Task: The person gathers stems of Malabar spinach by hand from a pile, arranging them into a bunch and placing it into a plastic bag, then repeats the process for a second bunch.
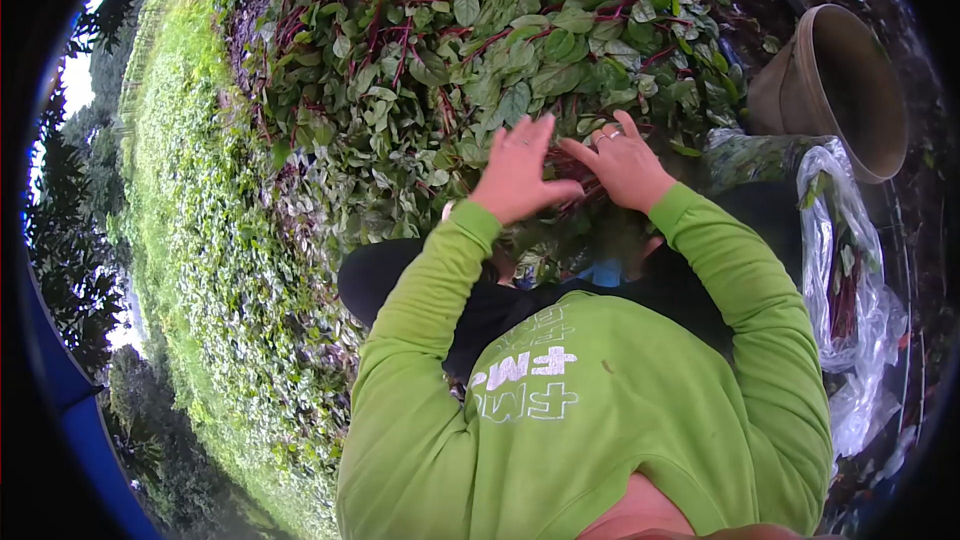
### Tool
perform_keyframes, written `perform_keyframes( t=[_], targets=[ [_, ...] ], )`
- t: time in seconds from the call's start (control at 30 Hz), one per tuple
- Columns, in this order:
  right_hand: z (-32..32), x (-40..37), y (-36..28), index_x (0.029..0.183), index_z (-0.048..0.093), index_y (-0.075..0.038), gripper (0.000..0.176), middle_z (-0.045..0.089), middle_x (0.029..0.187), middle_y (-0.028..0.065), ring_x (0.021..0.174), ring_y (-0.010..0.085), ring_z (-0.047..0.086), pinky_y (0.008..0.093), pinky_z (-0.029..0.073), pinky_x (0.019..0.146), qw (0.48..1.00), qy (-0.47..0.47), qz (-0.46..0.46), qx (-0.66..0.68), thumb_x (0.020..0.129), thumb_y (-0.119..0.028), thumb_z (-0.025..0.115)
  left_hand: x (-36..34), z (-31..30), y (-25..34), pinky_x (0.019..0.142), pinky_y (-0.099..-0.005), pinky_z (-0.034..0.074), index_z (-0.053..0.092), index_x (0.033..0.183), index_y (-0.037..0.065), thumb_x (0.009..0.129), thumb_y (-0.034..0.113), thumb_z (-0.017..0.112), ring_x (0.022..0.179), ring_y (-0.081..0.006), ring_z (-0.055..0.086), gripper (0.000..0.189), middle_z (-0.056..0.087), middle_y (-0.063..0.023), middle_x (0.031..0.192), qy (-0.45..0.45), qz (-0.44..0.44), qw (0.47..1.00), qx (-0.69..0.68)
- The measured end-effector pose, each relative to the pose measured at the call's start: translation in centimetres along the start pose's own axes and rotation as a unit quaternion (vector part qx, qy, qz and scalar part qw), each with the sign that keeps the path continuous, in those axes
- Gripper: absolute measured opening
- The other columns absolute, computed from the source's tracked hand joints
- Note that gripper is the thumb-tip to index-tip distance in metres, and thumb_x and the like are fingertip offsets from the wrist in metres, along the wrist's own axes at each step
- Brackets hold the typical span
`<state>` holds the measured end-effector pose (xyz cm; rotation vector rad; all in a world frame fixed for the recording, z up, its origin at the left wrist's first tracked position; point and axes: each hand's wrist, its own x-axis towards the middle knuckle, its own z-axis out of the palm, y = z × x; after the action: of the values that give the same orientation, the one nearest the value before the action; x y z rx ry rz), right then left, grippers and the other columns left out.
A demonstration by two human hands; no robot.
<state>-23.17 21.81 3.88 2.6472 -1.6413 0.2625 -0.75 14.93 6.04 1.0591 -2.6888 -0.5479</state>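
A big heap of leafy greens with dark red stems [480, 50] fills the upper middle of the view. My left hand [518, 172] is over the near edge of the heap, fingers spread and thumb stretched toward the right. Close beside it, my right hand [625, 165], with a ring on one finger, has its fingers apart over the leaves and red stems. Neither hand visibly grips a stem; what lies under the right palm is hidden. Between my legs, below the hands, the area is dark and blurred, with a small blue thing [604, 272] showing.
A brown bucket [785, 90] lies tilted at the upper right, its mouth facing right. Below it is a clear plastic bag [870, 340] with red-stemmed greens inside. Low green plants [220, 270] cover the ground at left. A blue edge [85, 420] shows at far left.
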Motion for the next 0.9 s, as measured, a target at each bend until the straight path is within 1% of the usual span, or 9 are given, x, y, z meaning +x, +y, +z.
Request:
perform_keyframes(
  t=[0.07,0.2,0.23,0.33,0.47,0.6,0.67,0.8,0.9],
  targets=[
    [0.6,0.4,0.0,0.121,0.063,-0.005,0.038,0.069,0.104,0.0113,0.106,0.0296,0.063,0.0429,0.045,0.098,0.999,-0.033,0.014,0.022,0.085,-0.016,0.065,-0.7,2.1,2.2,0.123,-0.0604,0.016,0.024,0.160,0.002,0.067,0.064,0.084,0.150,-0.0415,0.032,0.127,0.044,-0.0236,0.154,-0.040,0.027,0.999,0.019],
    [0.1,-0.2,-1.3,0.118,0.063,-0.002,0.043,0.070,0.106,0.0140,0.106,0.0313,0.063,0.0435,0.047,0.095,0.994,-0.071,0.059,0.050,0.080,-0.020,0.071,-0.3,4.3,2.0,0.120,-0.0567,0.028,0.024,0.162,0.010,0.075,0.037,0.083,0.126,-0.0368,0.057,0.108,0.062,-0.0196,0.129,-0.052,0.037,0.998,-0.022],
    [-0.4,-0.4,-1.9,0.116,0.063,-0.002,0.041,0.070,0.106,0.0146,0.106,0.0314,0.063,0.0433,0.047,0.095,0.992,-0.078,0.081,0.056,0.079,-0.018,0.072,0.0,4.3,2.2,0.116,-0.0537,0.035,0.026,0.162,0.012,0.077,0.024,0.078,0.108,-0.0344,0.065,0.100,0.067,-0.0161,0.111,-0.016,0.061,0.998,-0.016],
    [-1.9,-0.9,-2.5,0.096,0.068,-0.002,0.029,0.070,0.098,0.0192,0.095,0.0365,0.067,0.0464,0.054,0.083,0.984,-0.090,0.108,0.113,0.071,-0.016,0.073,0.1,1.6,3.6,0.113,-0.0525,0.038,0.027,0.161,0.011,0.078,0.024,0.076,0.104,-0.0346,0.067,0.097,0.069,-0.0160,0.105,-0.076,0.089,0.993,0.008],
    [-4.2,-1.5,-2.3,0.099,0.068,-0.003,0.030,0.071,0.091,0.0194,0.086,0.0397,0.069,0.0498,0.056,0.077,0.970,0.002,0.126,0.209,0.072,-0.016,0.071,2.0,-2.4,5.4,0.111,-0.0534,0.038,0.034,0.157,0.011,0.076,0.013,0.074,0.098,-0.0318,0.069,0.090,0.071,-0.0151,0.100,-0.091,0.178,0.979,0.048],
    [-12.1,-1.6,-0.7,0.115,0.063,-0.006,0.041,0.071,0.090,0.0171,0.083,0.0373,0.070,0.0495,0.055,0.073,0.971,0.149,0.173,0.074,0.076,-0.016,0.072,5.0,-8.7,10.4,0.115,-0.0670,0.026,0.041,0.155,0.011,0.076,0.018,0.079,0.116,-0.0319,0.062,0.088,0.067,-0.0112,0.117,0.078,0.238,0.957,0.146],
    [-17.7,-2.8,0.7,0.135,0.060,-0.011,0.062,0.070,0.098,0.0156,0.088,0.0360,0.070,0.0476,0.055,0.078,0.954,0.185,0.231,0.046,0.074,-0.017,0.073,6.2,-9.8,14.4,0.116,-0.0678,0.021,0.041,0.156,0.009,0.081,0.020,0.079,0.128,-0.0346,0.053,0.085,0.063,-0.0112,0.125,0.306,0.199,0.908,0.207],
    [-26.6,-9.6,3.3,0.135,0.061,-0.011,0.080,0.072,0.105,0.0118,0.093,0.0283,0.072,0.0406,0.058,0.080,0.893,0.326,0.309,-0.019,0.059,-0.012,0.086,6.5,-9.0,19.4,0.116,-0.0604,0.025,0.048,0.147,0.005,0.090,0.022,0.077,0.132,-0.0393,0.048,0.066,0.056,-0.0152,0.137,0.450,0.224,0.860,-0.091],
    [-29.7,-15.6,5.2,0.135,0.062,-0.011,0.080,0.074,0.105,0.0139,0.098,0.0300,0.072,0.0390,0.057,0.089,0.824,0.436,0.355,0.066,0.059,-0.019,0.088,8.6,-2.1,21.8,0.115,-0.0539,0.028,0.057,0.133,0.005,0.091,0.025,0.077,0.135,-0.0411,0.044,0.051,0.054,-0.0191,0.142,0.296,0.183,0.835,-0.426]
  ],
)
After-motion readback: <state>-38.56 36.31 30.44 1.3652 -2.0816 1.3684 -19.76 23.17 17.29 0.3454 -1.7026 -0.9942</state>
